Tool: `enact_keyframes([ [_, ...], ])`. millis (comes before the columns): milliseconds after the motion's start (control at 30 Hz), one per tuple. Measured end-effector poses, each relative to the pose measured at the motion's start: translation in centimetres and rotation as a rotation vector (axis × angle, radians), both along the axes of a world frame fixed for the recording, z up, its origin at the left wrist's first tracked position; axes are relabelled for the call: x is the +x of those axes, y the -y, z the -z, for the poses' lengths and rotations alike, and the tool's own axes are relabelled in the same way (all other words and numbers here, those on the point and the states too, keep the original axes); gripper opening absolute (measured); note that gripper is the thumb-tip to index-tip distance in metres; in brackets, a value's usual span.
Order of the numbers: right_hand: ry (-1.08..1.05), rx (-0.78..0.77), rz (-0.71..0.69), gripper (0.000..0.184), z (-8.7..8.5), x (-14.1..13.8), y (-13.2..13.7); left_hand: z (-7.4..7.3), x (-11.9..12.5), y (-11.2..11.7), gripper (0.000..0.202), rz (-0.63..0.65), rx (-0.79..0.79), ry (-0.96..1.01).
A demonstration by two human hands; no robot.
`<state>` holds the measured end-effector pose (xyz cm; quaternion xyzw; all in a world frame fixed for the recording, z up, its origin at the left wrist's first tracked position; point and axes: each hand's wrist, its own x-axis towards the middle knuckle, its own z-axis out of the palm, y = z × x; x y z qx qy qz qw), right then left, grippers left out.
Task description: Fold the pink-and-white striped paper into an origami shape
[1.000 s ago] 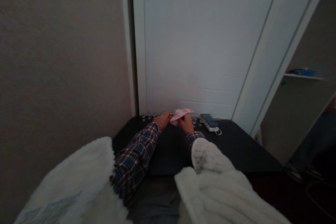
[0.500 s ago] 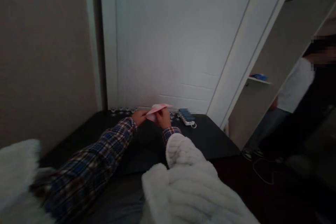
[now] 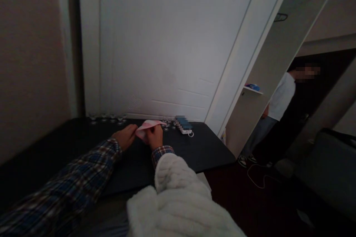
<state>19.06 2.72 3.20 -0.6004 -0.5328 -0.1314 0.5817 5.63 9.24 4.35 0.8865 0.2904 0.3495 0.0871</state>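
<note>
My left hand [image 3: 126, 136] and my right hand [image 3: 155, 137] are together on a pink folded paper [image 3: 150, 124] near the far edge of a black table [image 3: 200, 152]. The fingers of both hands are closed on the paper, pinching it from either side. My left arm wears a plaid sleeve; a white fluffy sleeve covers my right arm.
Several small clear glass items [image 3: 107, 118] line the table's back edge. A blue-and-white device with a cord [image 3: 184, 126] lies right of the paper. A white door stands behind. Another person in a white shirt [image 3: 280, 98] stands in the doorway at right; a cable [image 3: 258, 177] lies on the floor.
The view has swung to the right, so the hands and paper sit lower and further left. A person has come into sight at the right. The hands stay on the paper.
</note>
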Motion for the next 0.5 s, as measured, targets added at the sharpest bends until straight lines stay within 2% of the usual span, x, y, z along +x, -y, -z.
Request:
enact_keyframes([
  [200, -0.077, 0.027, -0.044, 0.018, -0.4, -0.1, 0.9, -0.6, -0.5, 0.8, 0.018, 0.094, -0.047, -0.045],
  [500, -0.034, 0.058, -0.026, 0.018, 0.0, -0.8, 1.8, 0.1, -0.5, 2.0, 0.019, 0.058, -0.149, 0.101],
])
